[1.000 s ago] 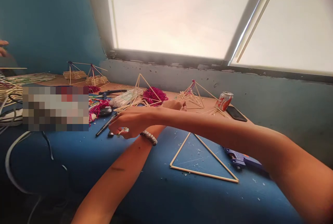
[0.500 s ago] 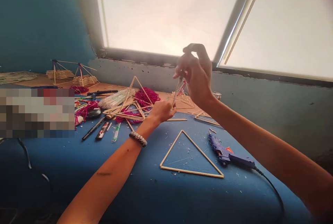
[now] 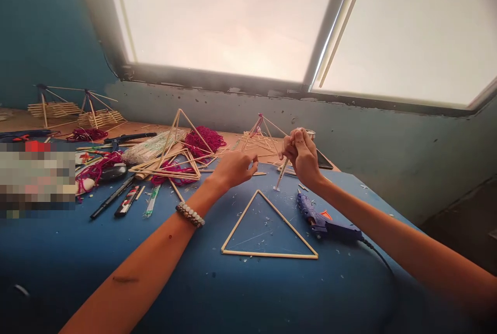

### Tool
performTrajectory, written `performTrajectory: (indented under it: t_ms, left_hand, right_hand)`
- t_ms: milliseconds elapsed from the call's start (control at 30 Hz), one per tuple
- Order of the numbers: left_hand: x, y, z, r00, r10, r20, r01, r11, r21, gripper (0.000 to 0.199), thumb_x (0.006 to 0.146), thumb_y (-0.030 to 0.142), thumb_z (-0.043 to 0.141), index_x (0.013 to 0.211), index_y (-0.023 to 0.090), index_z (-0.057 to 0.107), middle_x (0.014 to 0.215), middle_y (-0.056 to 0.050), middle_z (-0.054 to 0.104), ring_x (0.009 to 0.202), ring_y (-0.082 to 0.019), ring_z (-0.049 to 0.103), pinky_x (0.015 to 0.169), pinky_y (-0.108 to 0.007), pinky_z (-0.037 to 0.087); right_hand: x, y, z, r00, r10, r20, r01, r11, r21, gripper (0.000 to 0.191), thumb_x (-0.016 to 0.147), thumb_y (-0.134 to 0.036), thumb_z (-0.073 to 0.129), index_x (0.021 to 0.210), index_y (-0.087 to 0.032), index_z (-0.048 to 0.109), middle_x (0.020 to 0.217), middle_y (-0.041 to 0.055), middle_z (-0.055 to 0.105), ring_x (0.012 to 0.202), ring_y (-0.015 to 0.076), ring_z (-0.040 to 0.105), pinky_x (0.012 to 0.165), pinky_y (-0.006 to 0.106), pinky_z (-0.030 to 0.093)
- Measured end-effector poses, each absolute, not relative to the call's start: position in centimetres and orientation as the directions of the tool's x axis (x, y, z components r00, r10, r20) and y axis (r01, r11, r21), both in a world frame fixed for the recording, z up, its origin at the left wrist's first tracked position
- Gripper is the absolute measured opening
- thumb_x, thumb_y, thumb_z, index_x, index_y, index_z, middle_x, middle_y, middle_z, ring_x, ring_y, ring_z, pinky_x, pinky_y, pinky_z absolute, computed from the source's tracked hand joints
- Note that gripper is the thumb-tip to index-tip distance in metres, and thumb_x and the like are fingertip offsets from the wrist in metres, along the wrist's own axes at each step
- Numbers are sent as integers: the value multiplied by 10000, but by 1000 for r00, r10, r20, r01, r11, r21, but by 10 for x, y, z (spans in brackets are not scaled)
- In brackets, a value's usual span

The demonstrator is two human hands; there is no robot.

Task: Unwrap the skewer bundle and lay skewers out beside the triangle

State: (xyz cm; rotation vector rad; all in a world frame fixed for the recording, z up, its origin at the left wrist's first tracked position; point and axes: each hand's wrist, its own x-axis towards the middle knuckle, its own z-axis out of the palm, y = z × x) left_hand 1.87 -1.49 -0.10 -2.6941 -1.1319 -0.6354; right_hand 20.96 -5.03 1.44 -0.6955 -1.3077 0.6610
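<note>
My right hand (image 3: pixel 301 157) is closed around a thin pale stick (image 3: pixel 282 172) that slants down, with a whitish scrap at its lower end close to the table. To its left, my left hand (image 3: pixel 236 168) hovers with curled fingers, thumb and forefinger near each other; anything between them is too small to make out. Below both hands, a triangle of wooden sticks (image 3: pixel 269 255) lies flat on the blue tabletop (image 3: pixel 186 282). Beside the triangle, under my right forearm, rests a dark blue glue gun (image 3: pixel 320 220) with its cord trailing right.
On the left lie stick frames (image 3: pixel 166 172), magenta yarn (image 3: pixel 204 141), a bagged bundle of sticks (image 3: pixel 151 146), a black pen (image 3: pixel 112 198) and a marker-like tube (image 3: pixel 127 201). Stick pyramids (image 3: pixel 95 111) stand at the back left, another (image 3: pixel 261 134) behind my hands. A window is beyond.
My hands have moved apart. The right one came down with the stick, whose lower end was at my left hand and now points at the table. The view has shifted right.
</note>
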Motion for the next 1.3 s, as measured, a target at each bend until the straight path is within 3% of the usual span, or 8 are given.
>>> performTrajectory:
  t_ms: [233, 600, 800, 900, 1000, 1100, 1167, 1300]
  left_hand:
    - [16, -15, 4, 594, 656, 464, 723, -689, 49, 271, 963, 306, 470, 1007, 224, 725, 771, -54, 741, 751, -242, 706, 687, -307, 447]
    - [16, -19, 7, 541, 684, 490, 705, -686, 179, 251, 958, 313, 496, 1058, 226, 709, 786, -48, 740, 750, -243, 704, 699, -302, 455]
    - [10, -25, 11, 459, 681, 570, 669, -687, 283, 205, 957, 317, 530, 979, 222, 711, 695, -11, 699, 693, -205, 682, 636, -266, 413]
    - [12, -22, 12, 379, 688, 619, 622, -685, 379, 355, 1043, 397, 371, 1097, 220, 674, 756, -3, 698, 656, -151, 646, 599, -240, 398]
    - [14, -16, 16, 311, 681, 663, 459, -718, 523, 457, 1065, 453, 268, 1153, 191, 633, 830, -17, 676, 612, -105, 573, 571, -213, 397]
    - [15, -12, 21, 209, 691, 692, 44, -714, 699, 411, 991, 526, 464, 907, 173, 656, 754, -8, 601, 509, -75, 419, 464, -208, 320]
    - [15, -12, 24, 177, 706, 685, -95, -681, 726, 385, 932, 538, 577, 826, 178, 661, 707, 3, 562, 493, -69, 383, 442, -208, 300]
    - [14, -15, 29, 156, 711, 685, -163, -666, 728, 333, 890, 518, 652, 882, 194, 728, 706, 3, 573, 492, -72, 402, 433, -213, 303]
  right_hand:
    - [223, -54, 7, 103, 766, 634, 33, 634, -772, 464, 901, -688, 586, 824, -259, 425, 683, -63, 431, 548, 109, 434, 573, 275, 497]
    - [210, -68, 2, -46, 812, 582, 262, 572, -777, 442, 977, -678, 426, 842, -257, 411, 699, -41, 495, 619, 145, 531, 637, 304, 452]
    - [199, -69, -9, -250, 836, 488, 415, 548, -726, 510, 1004, -677, 326, 803, -239, 494, 714, 19, 611, 696, 192, 589, 734, 351, 476]
    - [196, -59, 18, -399, 814, 422, 469, 576, -669, 523, 1002, -650, 385, 769, -220, 570, 772, 41, 659, 768, 197, 601, 802, 354, 470]
    - [200, -47, 56, -535, 783, 319, 503, 598, -624, 515, 973, -628, 488, 728, -196, 625, 786, 48, 671, 786, 191, 587, 810, 346, 459]
    - [205, -36, 86, -629, 745, 223, 501, 608, -616, 434, 957, -586, 547, 815, -192, 664, 748, 27, 681, 762, 179, 612, 783, 329, 467]
    - [206, -33, 97, -678, 703, 214, 497, 653, -572, 395, 982, -539, 526, 880, -189, 678, 732, 21, 693, 745, 164, 616, 757, 312, 466]
    - [201, -40, 98, -681, 687, 253, 507, 692, -513, 384, 1008, -489, 487, 909, -172, 679, 692, 18, 694, 668, 133, 595, 653, 270, 443]
